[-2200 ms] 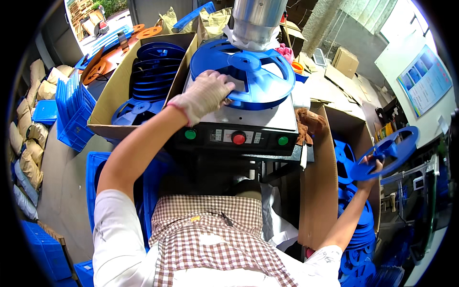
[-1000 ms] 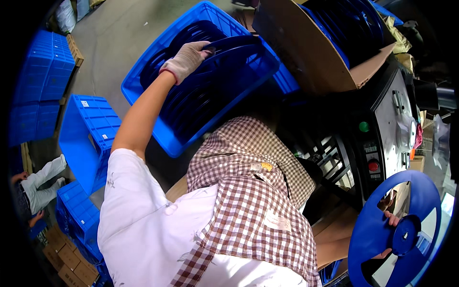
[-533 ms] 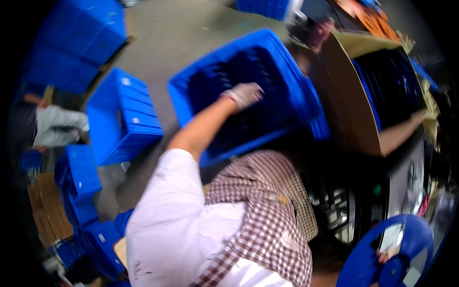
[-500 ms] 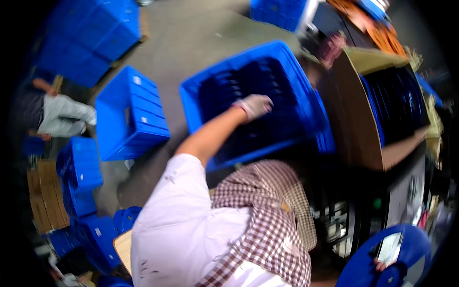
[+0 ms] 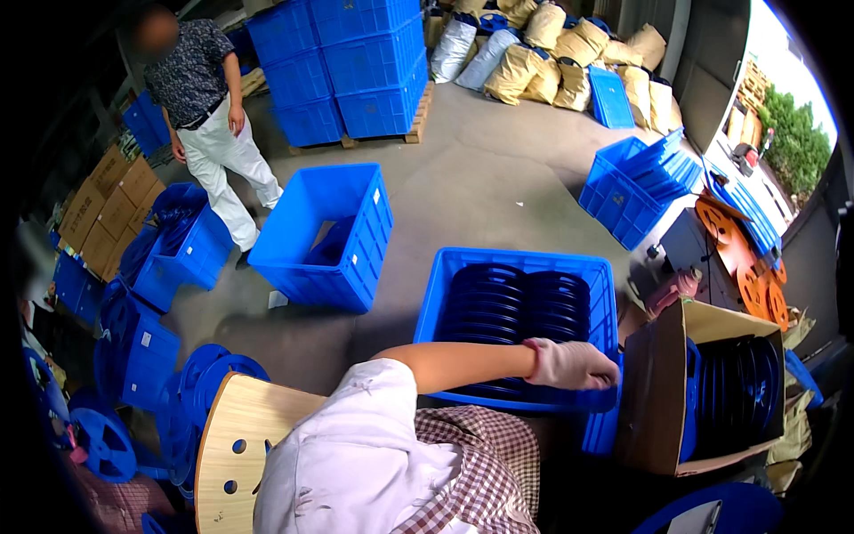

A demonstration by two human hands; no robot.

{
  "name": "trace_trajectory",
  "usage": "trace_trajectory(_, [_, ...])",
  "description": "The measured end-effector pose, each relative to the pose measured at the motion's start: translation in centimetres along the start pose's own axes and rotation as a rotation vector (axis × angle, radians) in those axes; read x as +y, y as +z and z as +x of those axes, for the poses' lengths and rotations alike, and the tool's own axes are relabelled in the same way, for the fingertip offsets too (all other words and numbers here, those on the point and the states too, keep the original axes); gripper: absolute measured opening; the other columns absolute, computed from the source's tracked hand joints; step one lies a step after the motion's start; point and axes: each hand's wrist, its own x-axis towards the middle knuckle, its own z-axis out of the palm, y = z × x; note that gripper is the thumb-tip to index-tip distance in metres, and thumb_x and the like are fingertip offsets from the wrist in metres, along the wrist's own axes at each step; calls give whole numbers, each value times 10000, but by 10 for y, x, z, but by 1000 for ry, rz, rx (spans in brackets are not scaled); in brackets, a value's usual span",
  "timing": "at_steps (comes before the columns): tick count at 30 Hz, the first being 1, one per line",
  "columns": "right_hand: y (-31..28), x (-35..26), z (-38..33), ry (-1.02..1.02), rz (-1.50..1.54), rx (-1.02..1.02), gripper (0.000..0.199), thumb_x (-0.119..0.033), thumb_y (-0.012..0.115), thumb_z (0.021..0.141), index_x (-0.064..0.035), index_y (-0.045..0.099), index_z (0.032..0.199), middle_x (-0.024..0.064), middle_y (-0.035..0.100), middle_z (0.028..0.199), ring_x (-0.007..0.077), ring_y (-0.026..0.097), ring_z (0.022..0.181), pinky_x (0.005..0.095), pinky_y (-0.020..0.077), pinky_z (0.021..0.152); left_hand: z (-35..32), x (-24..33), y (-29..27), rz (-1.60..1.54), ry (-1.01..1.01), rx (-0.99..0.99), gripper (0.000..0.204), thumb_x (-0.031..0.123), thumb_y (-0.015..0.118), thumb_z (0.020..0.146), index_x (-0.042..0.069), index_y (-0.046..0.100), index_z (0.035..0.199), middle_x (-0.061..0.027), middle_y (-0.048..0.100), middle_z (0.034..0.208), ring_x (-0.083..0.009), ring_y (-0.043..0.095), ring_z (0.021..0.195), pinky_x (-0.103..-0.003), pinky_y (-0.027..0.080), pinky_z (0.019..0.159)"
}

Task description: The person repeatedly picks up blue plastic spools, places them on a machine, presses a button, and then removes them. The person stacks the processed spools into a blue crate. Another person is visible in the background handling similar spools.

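My left hand [image 5: 574,365], in a pale glove, reaches across the front right part of a blue plastic crate [image 5: 608,303]. Its fingers curl downward; whatever may be in them is hidden under the glove. Dark round discs [image 5: 485,307] stand in two rows inside that crate, below and beyond the hand. Just right of the hand is an open cardboard box [image 5: 654,392] packed with dark blue discs [image 5: 738,392] on edge. Part of a blue disc [image 5: 658,525] with a whitish patch shows at the lower edge. My right hand is out of sight.
An open blue crate [image 5: 369,258] stands to the left, with a person [image 5: 191,80] behind it. Stacked crates [image 5: 374,67] rest on a pallet. Orange discs [image 5: 725,227] lie at the right. A wooden chair back [image 5: 231,445] is close on my left.
My left hand has moved from over the middle of the crate toward its front right side. The view has swung upward. My right hand, earlier at the blue disc, has left the picture.
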Motion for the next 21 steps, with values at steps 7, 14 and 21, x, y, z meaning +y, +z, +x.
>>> trace_trajectory(7, [2, -3, 8, 9, 54, -76, 588, -414, 637, 883, -52, 442, 1304, 98, 489, 1070, 193, 511, 1035, 391, 433, 950, 53, 81, 14, -59, 312, -73, 167, 145, 586, 880, 93, 643, 1028, -105, 673, 931, -284, 654, 886, -336, 513, 779])
trace_trajectory(14, [-51, -29, -15, -100, 110, 25, 595, -418, 646, 878, -54, 444, 1303, 95, 489, 1065, 189, 510, 1033, 390, 434, 945, 57, 148, 6, 157, 549, -163, 152, 101, 584, 826, 88, 633, 970, -131, 642, 856, -310, 639, 853, -378, 502, 729])
trace_trajectory(21, [-116, -78, -96, -217, 159, 173, 602, -423, 655, 874, -56, 445, 1302, 92, 489, 1060, 185, 510, 1031, 389, 435, 939, 119, 115, -23, -76, 263, -27, 239, 8, 611, 891, 36, 647, 1125, -88, 685, 980, -160, 655, 927, -303, 536, 868])
